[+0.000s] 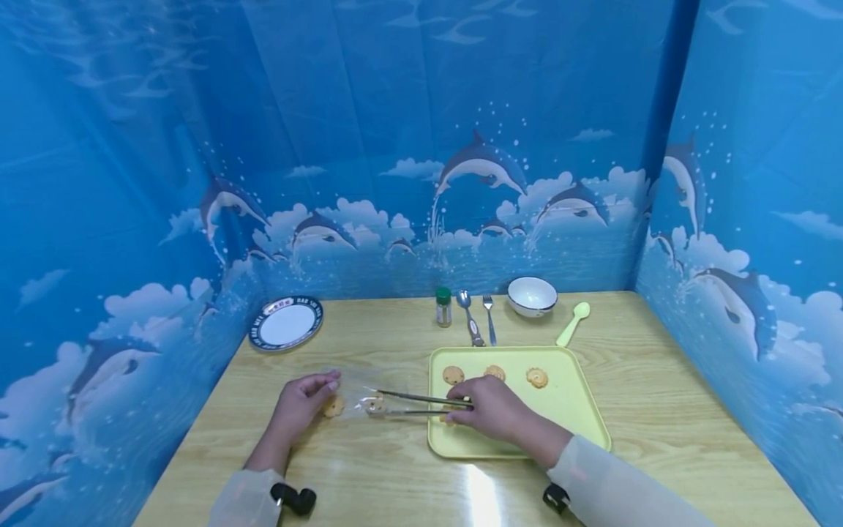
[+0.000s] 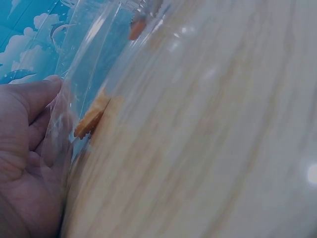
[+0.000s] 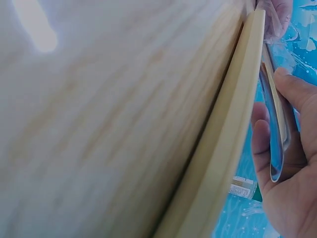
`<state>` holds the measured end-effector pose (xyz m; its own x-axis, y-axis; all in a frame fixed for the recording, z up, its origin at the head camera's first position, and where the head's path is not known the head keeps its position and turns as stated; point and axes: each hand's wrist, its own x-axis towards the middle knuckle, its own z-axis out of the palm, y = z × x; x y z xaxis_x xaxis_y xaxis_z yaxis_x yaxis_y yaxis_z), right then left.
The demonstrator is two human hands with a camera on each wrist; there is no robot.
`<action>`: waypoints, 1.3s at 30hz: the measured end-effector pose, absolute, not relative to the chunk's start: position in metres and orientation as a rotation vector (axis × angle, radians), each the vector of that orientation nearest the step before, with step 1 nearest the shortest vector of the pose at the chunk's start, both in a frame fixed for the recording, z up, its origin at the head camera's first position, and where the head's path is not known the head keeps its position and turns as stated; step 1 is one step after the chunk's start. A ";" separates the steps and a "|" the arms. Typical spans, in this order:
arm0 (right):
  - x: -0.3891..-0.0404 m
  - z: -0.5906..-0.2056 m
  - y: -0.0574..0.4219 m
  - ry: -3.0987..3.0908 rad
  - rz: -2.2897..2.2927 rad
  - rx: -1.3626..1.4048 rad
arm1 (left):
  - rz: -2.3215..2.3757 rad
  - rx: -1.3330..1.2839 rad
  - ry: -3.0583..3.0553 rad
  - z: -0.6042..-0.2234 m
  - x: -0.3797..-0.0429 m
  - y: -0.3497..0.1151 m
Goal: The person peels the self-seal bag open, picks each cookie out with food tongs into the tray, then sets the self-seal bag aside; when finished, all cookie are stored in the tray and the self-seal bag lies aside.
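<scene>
My left hand (image 1: 303,401) pinches the edge of a clear plastic bag (image 1: 356,386) with thumb and fingers. One cookie (image 2: 93,118) lies in the bag close to that hand. My right hand (image 1: 492,407) grips metal tongs (image 1: 421,399) over the left side of a yellow tray (image 1: 579,432). The tongs' tips reach left into the bag, around a second cookie (image 1: 375,405); whether they touch it I cannot tell. On the tray lie a round cookie (image 1: 453,375), a cookie partly behind the right hand (image 1: 495,372) and a ring-shaped one (image 1: 536,377).
Behind the tray stand a green-capped jar (image 1: 443,309), a spoon (image 1: 471,318), a fork (image 1: 489,322) and a white bowl (image 1: 532,296). A light green spoon (image 1: 573,324) lies right of them. A dark-rimmed plate (image 1: 286,324) sits at the back left. Dolphin-print curtains surround the table.
</scene>
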<state>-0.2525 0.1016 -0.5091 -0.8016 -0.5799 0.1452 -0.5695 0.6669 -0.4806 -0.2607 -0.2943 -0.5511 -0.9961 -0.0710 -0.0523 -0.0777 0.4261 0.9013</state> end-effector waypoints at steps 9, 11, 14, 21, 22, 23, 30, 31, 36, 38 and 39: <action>-0.248 -0.504 0.121 2.913 -0.858 -0.919 | 1.675 -0.142 2.642 -0.550 -0.259 -0.294; -0.245 -0.502 0.129 2.923 -0.880 -0.894 | 1.673 -0.139 2.643 -0.550 -0.259 -0.293; -0.241 -0.500 0.143 2.938 -0.906 -0.857 | 1.669 -0.141 2.642 -0.550 -0.260 -0.293; -0.233 -0.493 0.183 2.997 -0.868 -0.749 | 1.646 -0.152 2.651 -0.551 -0.260 -0.294; -0.232 -0.492 0.189 2.997 -0.863 -0.730 | 1.645 -0.155 2.651 -0.551 -0.260 -0.294; -0.230 -0.491 0.195 2.997 -0.861 -0.708 | 1.646 -0.160 2.651 -0.551 -0.260 -0.294; -0.218 -0.487 0.236 3.039 -0.862 -0.630 | 1.645 -0.156 2.653 -0.549 -0.257 -0.294; -0.216 -0.487 0.242 3.044 -0.870 -0.626 | 1.651 -0.164 2.646 -0.549 -0.257 -0.293; -0.206 -0.483 0.266 3.073 -0.884 -0.630 | 1.648 -0.156 2.650 -0.548 -0.258 -0.293; -0.203 -0.483 0.274 3.085 -0.873 -0.624 | 1.650 -0.156 2.656 -0.547 -0.258 -0.292; -0.201 -0.484 0.278 3.085 -0.870 -0.618 | 1.647 -0.151 2.659 -0.547 -0.258 -0.292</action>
<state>-0.2011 0.2781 -0.4836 -0.9209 -0.3240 0.2166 -0.3894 0.7870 -0.4784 -0.2580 -0.2922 -0.5470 -0.9953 -0.0763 -0.0591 -0.0870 0.4422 0.8927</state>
